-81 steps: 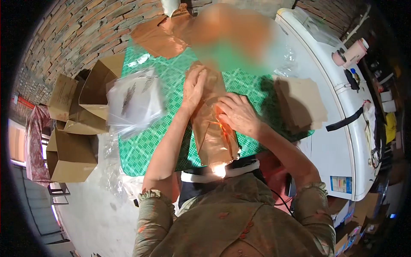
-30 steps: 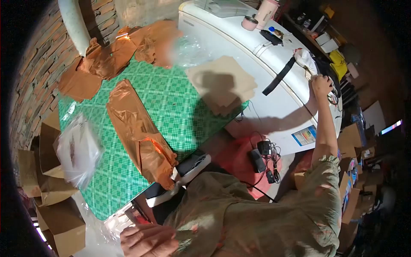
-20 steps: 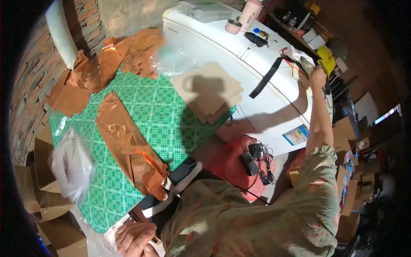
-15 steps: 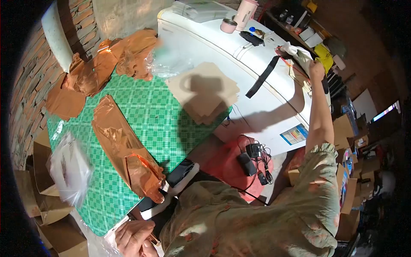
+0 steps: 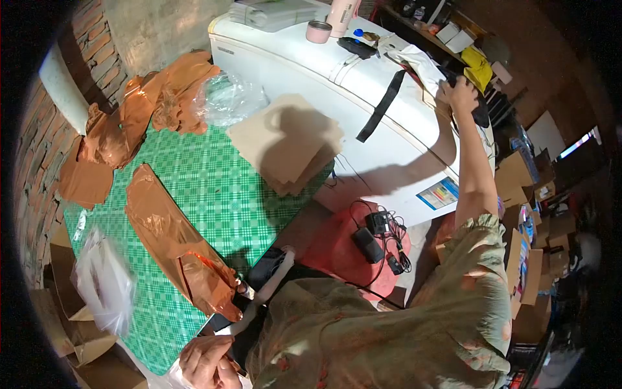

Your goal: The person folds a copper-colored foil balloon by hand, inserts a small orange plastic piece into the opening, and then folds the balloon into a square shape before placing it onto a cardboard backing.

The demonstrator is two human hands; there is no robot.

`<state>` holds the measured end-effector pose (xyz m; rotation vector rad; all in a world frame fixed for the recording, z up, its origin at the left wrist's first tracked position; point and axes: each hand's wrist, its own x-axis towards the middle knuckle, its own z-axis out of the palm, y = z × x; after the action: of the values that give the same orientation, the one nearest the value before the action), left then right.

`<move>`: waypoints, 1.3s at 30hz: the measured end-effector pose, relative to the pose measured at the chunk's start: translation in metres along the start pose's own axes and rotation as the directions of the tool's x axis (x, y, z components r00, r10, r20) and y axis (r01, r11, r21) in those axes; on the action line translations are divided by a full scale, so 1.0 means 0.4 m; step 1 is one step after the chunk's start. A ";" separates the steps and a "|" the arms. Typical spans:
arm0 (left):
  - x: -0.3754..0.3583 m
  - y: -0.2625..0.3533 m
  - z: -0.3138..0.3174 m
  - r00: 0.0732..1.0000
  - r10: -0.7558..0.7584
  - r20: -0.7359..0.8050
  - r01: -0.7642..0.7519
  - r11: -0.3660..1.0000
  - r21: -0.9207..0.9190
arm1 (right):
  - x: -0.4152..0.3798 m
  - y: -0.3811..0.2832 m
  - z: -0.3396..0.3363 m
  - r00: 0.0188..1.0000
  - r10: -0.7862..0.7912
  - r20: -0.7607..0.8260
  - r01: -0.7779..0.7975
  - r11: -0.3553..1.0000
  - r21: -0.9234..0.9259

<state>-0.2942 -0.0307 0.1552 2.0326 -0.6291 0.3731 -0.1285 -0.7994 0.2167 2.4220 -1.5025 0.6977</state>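
Note:
My right hand [image 5: 461,97] is stretched out over the far right end of the white chest freezer [image 5: 272,71]. Its fingers are bent and apart, touching a dark bag or cloth beside a crumpled white cloth [image 5: 420,65]. A black strap [image 5: 382,106] hangs down the freezer's front close by. Low in the view, my left hand [image 5: 206,360] is closed with curled fingers near the table's near corner; whatever it holds is hidden. Above it, a folded orange-brown plastic bag [image 5: 172,236] lies on the green checked tablecloth [image 5: 227,194].
Brown paper sheets [image 5: 285,146] lie at the table's right corner, by a clear plastic bag [image 5: 230,97]. More orange-brown bags [image 5: 136,110] line the wall. Black adapters with cables [image 5: 379,240] rest on a red surface [image 5: 324,243]. A pink cup [image 5: 319,32] stands on the freezer. Cardboard boxes [image 5: 518,172] stand right.
My right hand has shifted from a fist at the white cloth to bent, parted fingers over the dark bag. The view has moved slightly right. My left hand stays curled low down.

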 end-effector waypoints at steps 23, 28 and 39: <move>0.056 0.003 0.071 0.993 0.102 0.065 -0.103 0.995 0.018 | 0.200 0.166 0.038 0.985 0.018 0.170 -0.033 0.996 0.085; 0.050 -0.016 0.098 0.997 0.070 0.037 -0.073 0.992 0.101 | 0.177 0.273 0.092 0.950 -0.221 0.219 0.228 0.974 -0.008; 0.018 -0.016 0.069 0.997 0.071 0.005 -0.072 0.990 0.124 | -0.027 0.055 0.000 0.908 -0.387 0.163 0.400 0.915 -0.057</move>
<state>-0.2841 -0.0539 0.1400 2.1323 -0.6956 0.4641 -0.1520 -0.8012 0.2097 2.6372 -1.0055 0.3627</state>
